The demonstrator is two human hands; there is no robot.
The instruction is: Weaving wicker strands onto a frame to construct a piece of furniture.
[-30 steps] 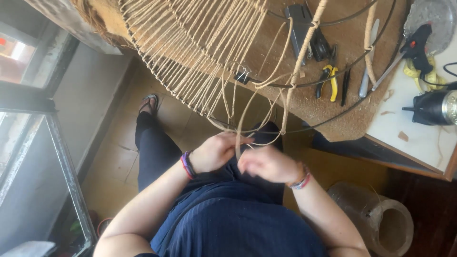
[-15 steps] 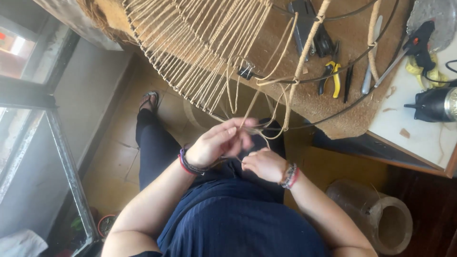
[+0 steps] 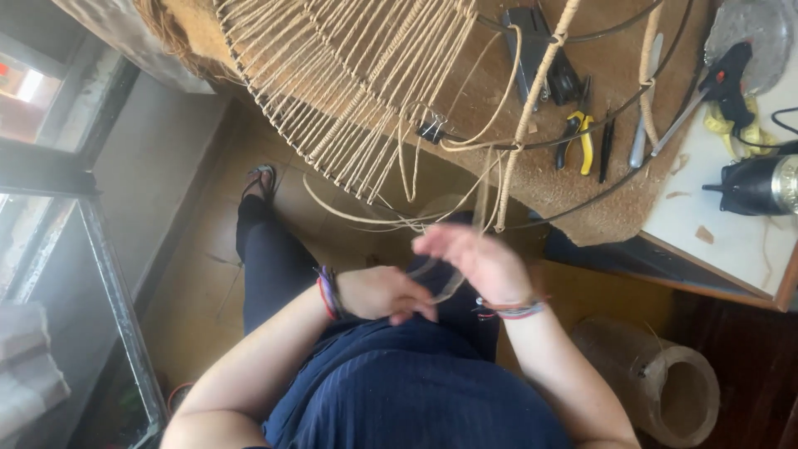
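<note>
A round wire frame wrapped with tan cord [image 3: 349, 100] lies over the table edge above my lap. Loose strands of cord [image 3: 416, 218] hang from it down to my hands. My right hand [image 3: 474, 258] is raised and blurred, with strands running through its fingers. Lower down, my left hand [image 3: 382, 295] rests against my dark blue shirt, its fingers curled around the cord's lower end. Both wrists wear coloured bracelets.
On the brown mat [image 3: 565, 191] lie yellow-handled pliers [image 3: 578, 141], a black stapler-like tool [image 3: 540, 58] and a metal tool [image 3: 640, 141]. A black glue gun [image 3: 723, 83] and a black cylindrical device [image 3: 756, 185] sit on the white table. A hollow log-like tube [image 3: 665, 382] stands on the floor.
My right hand has lifted and swung up with the strands. My left hand has dropped lower against my shirt. More loose cord now loops below the frame.
</note>
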